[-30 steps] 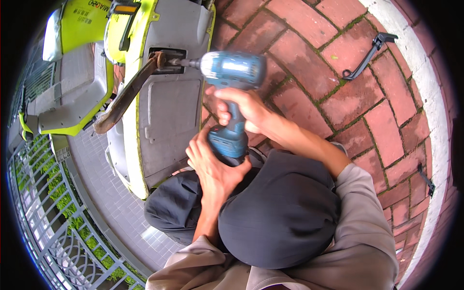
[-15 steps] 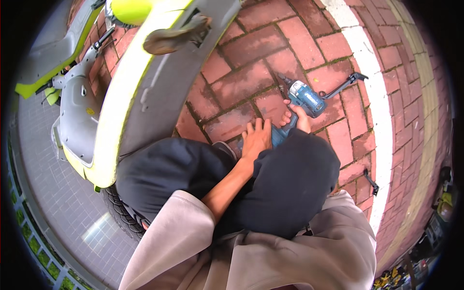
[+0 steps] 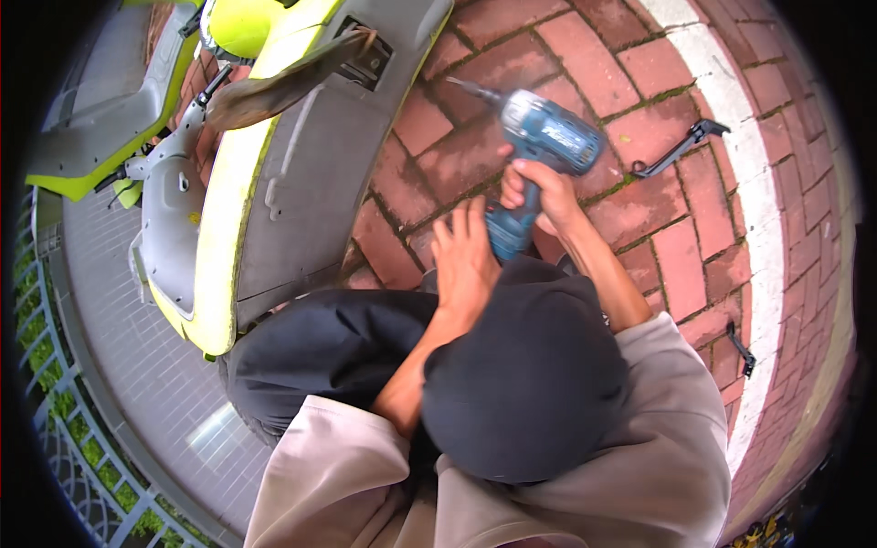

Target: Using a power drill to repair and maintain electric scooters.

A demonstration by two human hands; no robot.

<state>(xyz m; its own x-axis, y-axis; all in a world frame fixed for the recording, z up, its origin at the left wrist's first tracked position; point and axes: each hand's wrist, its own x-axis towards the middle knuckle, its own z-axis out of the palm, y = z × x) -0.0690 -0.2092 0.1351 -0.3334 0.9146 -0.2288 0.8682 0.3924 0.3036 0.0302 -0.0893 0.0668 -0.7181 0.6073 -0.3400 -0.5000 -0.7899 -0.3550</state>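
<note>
A blue cordless impact driver, slightly smeared by motion, is held off the brick ground, its long bit pointing left toward the scooter. My right hand is wrapped round its grip. At the driver's lower end, my left hand has its fingers stretched out beside the battery; whether it touches is unclear. To the left, the yellow-green scooter shows a grey panel. An open recess lies near the panel's far end, and a long dark brown piece sticks out beside it.
Two black bracket-like parts lie on the red bricks at right, a long one and a smaller one. Beyond them runs a white line. Another green and grey vehicle stands at far left, with a blue-grey railing below.
My right hand has lifted the driver up and leftward, and its bit now points at the scooter. My left hand has shifted slightly left and up, staying by the battery end.
</note>
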